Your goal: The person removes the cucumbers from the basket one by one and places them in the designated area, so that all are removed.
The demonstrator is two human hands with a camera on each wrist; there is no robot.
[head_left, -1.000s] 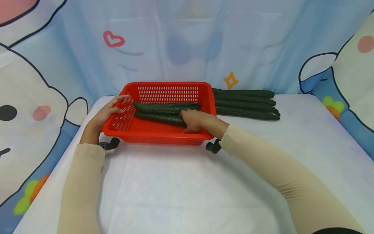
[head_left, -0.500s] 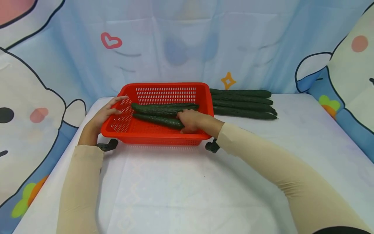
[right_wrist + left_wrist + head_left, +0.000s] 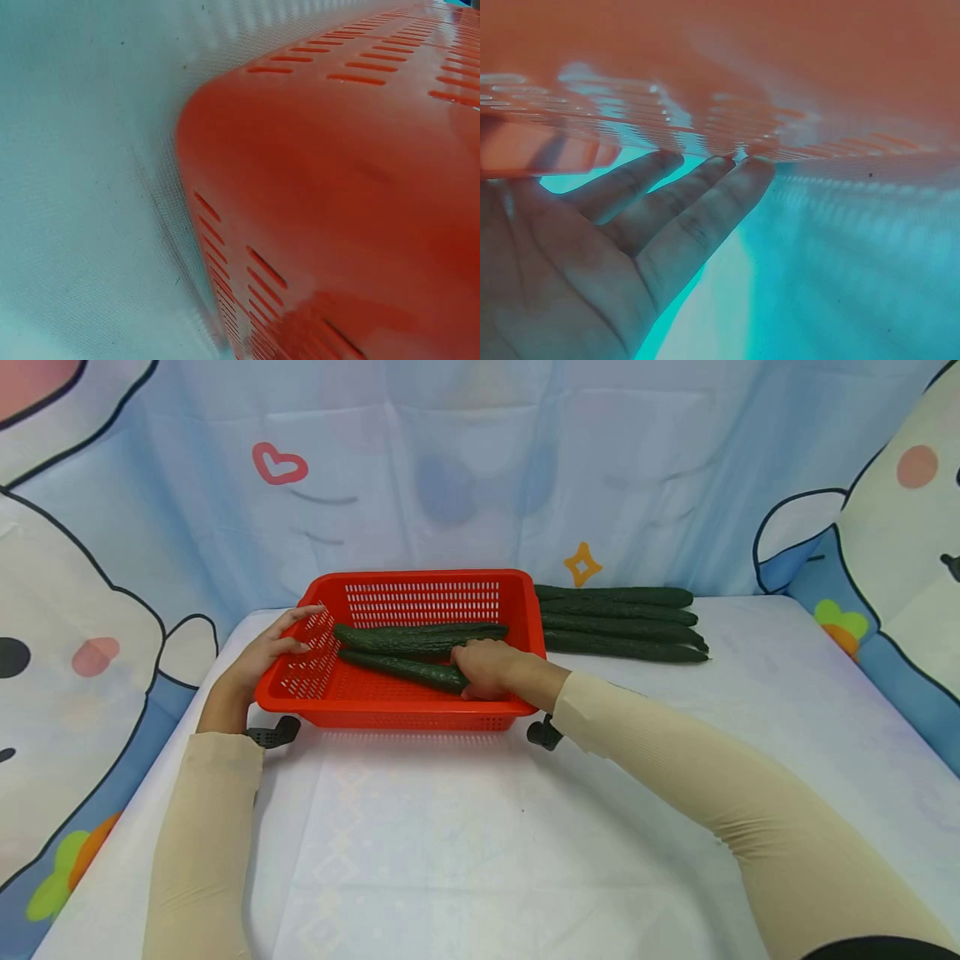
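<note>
A red plastic basket point(image 3: 405, 720) with slotted walls stands on the white-covered table. My left hand point(image 3: 264, 660) holds its left rim, thumb and forefinger over the edge. In the left wrist view, the other fingers point(image 3: 705, 217) extend beneath the rim against the slotted outer wall. My right hand point(image 3: 491, 670) reaches in over the right front corner and grips the right end of a dark green cucumber point(image 3: 405, 668), which slants across the basket floor. Behind it lie two more cucumbers point(image 3: 397, 641), side by side. The right wrist view shows only the basket's outer corner point(image 3: 300, 165).
Several more cucumbers point(image 3: 626, 627) lie in a row on the table to the right, their left ends hidden behind the basket. A blue printed curtain point(image 3: 465, 485) hangs along the back and sides. White tablecloth point(image 3: 420, 835) covers the table in front.
The gripped cucumber's right end has swung slightly toward the basket's front wall, widening the gap to those behind. The head view has shifted a little; my left hand stays on the rim.
</note>
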